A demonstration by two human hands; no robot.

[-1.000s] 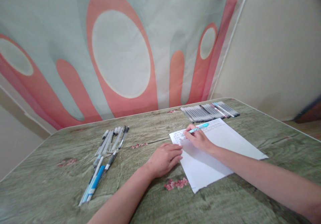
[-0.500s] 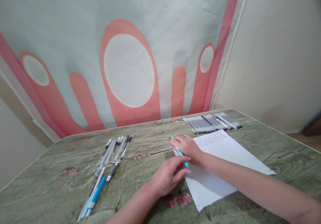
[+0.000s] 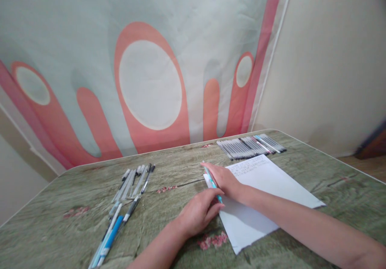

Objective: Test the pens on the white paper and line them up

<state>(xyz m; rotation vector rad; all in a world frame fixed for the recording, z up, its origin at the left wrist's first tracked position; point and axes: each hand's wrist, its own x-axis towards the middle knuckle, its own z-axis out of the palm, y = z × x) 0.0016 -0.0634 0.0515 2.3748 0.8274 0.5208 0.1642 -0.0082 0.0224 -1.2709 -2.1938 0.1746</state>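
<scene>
Far left on the wood-grain table (image 3: 169, 216): a loose bunch of pens (image 3: 132, 182), with a thick blue marker (image 3: 113, 233) lying near them, closer to the person, well apart from both hands. Next, left hand (image 3: 196, 212), low over the paper's left edge, thumb and forefinger parted a little, one on each side of the near end of a light-blue pen (image 3: 211, 177); can't tell if they press on it. Pen is between the two hands, long axis slanting from far left to near right, near end at the left fingertips, far end poking out past the right fingers. Right hand (image 3: 224, 180) is nearer to most of the shaft, fingers curled closed, gripping the pen along its length; exact finger placement partly hidden. Under and right of it, white paper (image 3: 256, 212), lines of handwriting along its far edge, forearm across it. Far right, just beyond the paper: tidy row of slim pens (image 3: 247, 147), side by side, touching neither hand.
</scene>
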